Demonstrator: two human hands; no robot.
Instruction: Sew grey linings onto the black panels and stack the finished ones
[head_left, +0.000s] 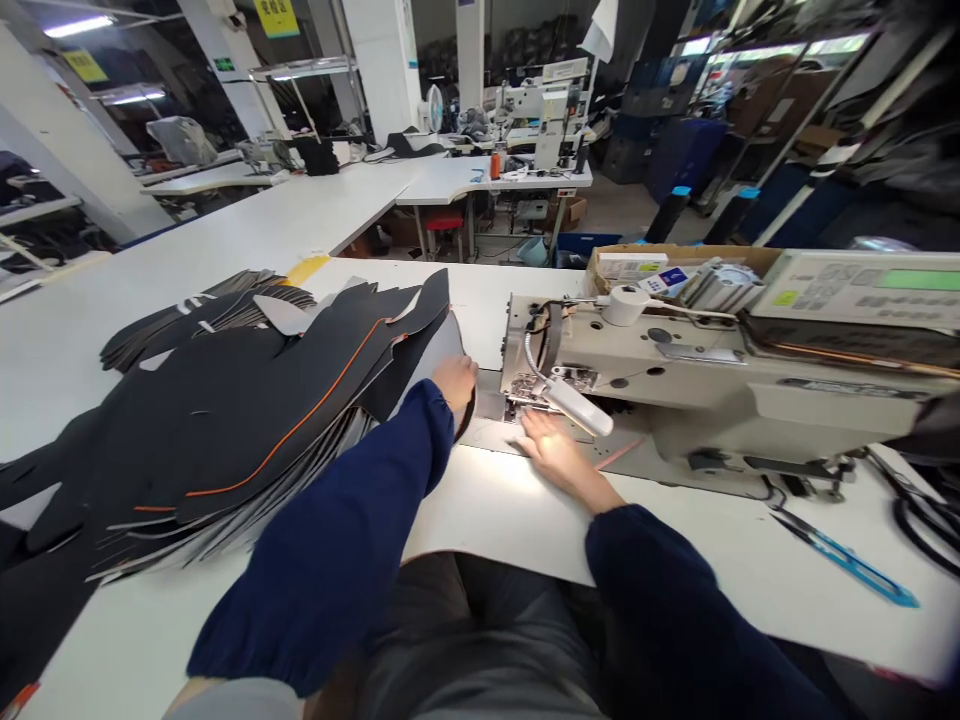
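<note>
My left hand (456,383) is closed on the edge of a dark fabric piece (431,350) with a pale grey side, just left of the sewing machine (637,370). Fingers stretched out, my right hand (553,450) lies on the machine bed close to the presser foot (514,408); what is under its fingertips is hidden. A white lamp (579,405) on a bent neck shines on that spot. Left of my forearm spreads a thick stack of dark cut panels (247,410), the top one marked by an orange line of stitching.
Blue thread snips (855,565) lie on the white table (480,510) at the right, near black-handled scissors (926,515). Behind the machine stand a cardboard box (690,262) of small packets and a control panel (870,290). Another sewing station (551,130) is farther back.
</note>
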